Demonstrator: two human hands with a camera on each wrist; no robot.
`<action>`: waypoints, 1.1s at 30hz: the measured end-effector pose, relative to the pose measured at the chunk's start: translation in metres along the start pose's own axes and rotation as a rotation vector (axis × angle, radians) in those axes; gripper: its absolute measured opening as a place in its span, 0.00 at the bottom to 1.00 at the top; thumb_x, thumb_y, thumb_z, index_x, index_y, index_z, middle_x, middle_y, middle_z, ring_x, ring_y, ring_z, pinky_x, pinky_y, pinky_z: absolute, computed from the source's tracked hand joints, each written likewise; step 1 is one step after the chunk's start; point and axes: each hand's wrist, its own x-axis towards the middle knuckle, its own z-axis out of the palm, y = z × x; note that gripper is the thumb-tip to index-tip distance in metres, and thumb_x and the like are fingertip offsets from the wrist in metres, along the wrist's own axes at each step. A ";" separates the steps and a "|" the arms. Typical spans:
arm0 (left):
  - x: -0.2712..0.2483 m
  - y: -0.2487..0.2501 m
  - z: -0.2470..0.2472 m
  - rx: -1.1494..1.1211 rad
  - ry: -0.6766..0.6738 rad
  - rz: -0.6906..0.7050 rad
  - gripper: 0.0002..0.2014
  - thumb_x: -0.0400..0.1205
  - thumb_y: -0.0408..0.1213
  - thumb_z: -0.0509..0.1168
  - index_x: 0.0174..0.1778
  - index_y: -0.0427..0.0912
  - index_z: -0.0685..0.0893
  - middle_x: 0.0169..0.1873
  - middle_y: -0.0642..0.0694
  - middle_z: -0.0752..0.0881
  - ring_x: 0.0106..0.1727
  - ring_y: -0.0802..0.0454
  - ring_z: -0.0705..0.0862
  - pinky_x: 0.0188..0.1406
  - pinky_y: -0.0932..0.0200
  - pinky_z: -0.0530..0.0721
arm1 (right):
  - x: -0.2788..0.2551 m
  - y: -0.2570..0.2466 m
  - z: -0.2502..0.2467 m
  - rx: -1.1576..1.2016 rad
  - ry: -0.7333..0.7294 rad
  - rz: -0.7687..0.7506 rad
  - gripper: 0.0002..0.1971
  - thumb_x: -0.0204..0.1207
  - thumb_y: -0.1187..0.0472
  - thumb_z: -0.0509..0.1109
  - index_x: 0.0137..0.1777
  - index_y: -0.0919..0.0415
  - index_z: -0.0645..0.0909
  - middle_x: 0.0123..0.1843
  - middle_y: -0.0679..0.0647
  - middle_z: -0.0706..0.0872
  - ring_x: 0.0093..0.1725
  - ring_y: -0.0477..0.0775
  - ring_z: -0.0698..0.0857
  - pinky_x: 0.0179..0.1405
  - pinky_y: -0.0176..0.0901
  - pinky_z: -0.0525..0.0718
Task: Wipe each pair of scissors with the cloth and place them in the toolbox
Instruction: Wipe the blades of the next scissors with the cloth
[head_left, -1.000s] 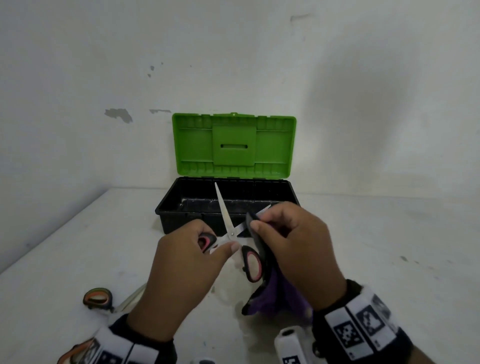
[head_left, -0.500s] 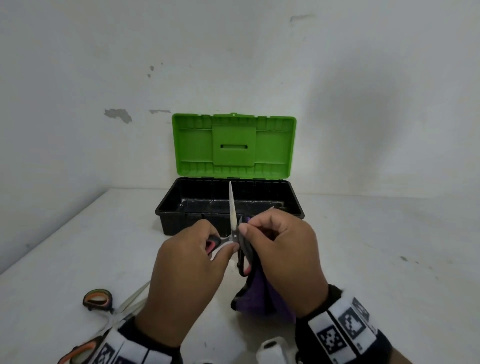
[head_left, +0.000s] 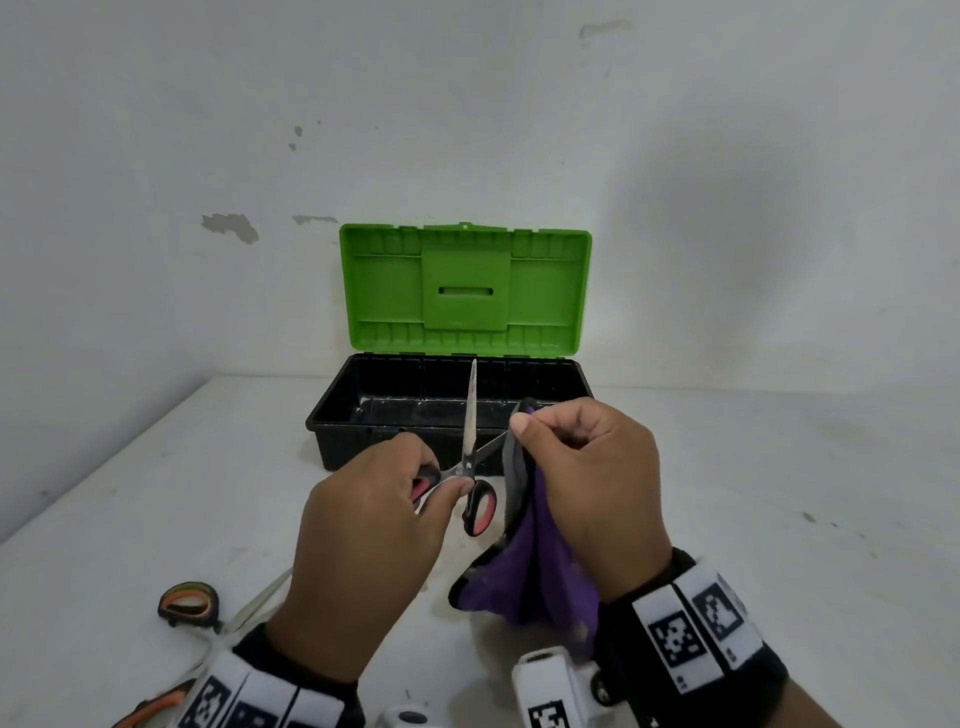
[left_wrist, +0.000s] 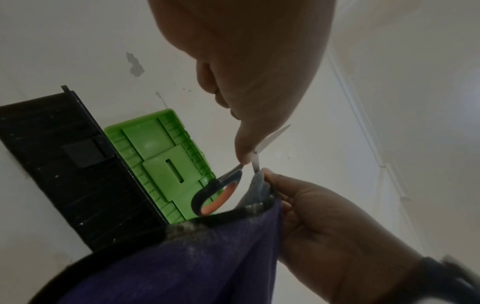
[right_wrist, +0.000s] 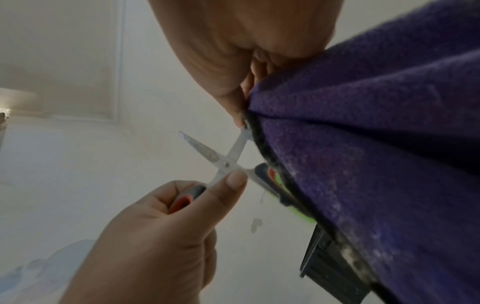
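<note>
Scissors: the red-and-black scissors (head_left: 470, 460) are held above the table just short of the toolbox, blades spread, one pointing to 12 o'clock and the other running toward 2 o'clock into the cloth
Cloth: the purple cloth (head_left: 537, 571) is folded over that second blade, its tail hanging to 6 o'clock; spread blades let each be wiped singly
Right hand: the right hand (head_left: 587, 483) has thumb and fingers pinched on the cloth with the blade inside, so a pull would rub both faces
Left hand: the left hand (head_left: 363, 535) is curled round one handle loop with its thumb tip near the pivot, bracing the pair; the other loop hangs free at 5 o'clock
Stage: judged mid-wipe on this pair
Toolbox: the black toolbox (head_left: 358, 452) sits at 12 o'clock, green lid (head_left: 465, 291) tipped back; no scissors show on the floor in view
Waiting: orange-handled scissors (head_left: 189, 603) lie on the table (head_left: 779, 519) at 8 o'clock, partly under the left wrist
</note>
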 end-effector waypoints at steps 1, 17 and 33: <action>0.000 -0.001 -0.001 0.003 0.007 0.012 0.15 0.69 0.47 0.80 0.31 0.46 0.80 0.23 0.56 0.77 0.23 0.58 0.74 0.24 0.71 0.69 | -0.003 -0.003 0.001 0.002 -0.027 -0.006 0.07 0.72 0.60 0.82 0.35 0.55 0.89 0.32 0.47 0.92 0.32 0.43 0.89 0.35 0.32 0.85; -0.002 -0.006 0.003 0.041 0.079 0.151 0.14 0.76 0.46 0.74 0.32 0.41 0.82 0.23 0.50 0.78 0.22 0.53 0.74 0.19 0.60 0.77 | 0.012 0.004 -0.005 0.079 0.092 0.035 0.11 0.72 0.63 0.82 0.30 0.62 0.87 0.25 0.46 0.87 0.25 0.36 0.80 0.29 0.24 0.76; 0.007 -0.004 -0.013 -0.272 -0.109 -0.401 0.15 0.68 0.54 0.79 0.32 0.50 0.82 0.23 0.55 0.77 0.26 0.57 0.74 0.26 0.71 0.69 | 0.022 0.017 -0.029 0.243 0.034 0.070 0.05 0.74 0.67 0.80 0.41 0.58 0.88 0.37 0.52 0.92 0.37 0.48 0.88 0.43 0.38 0.85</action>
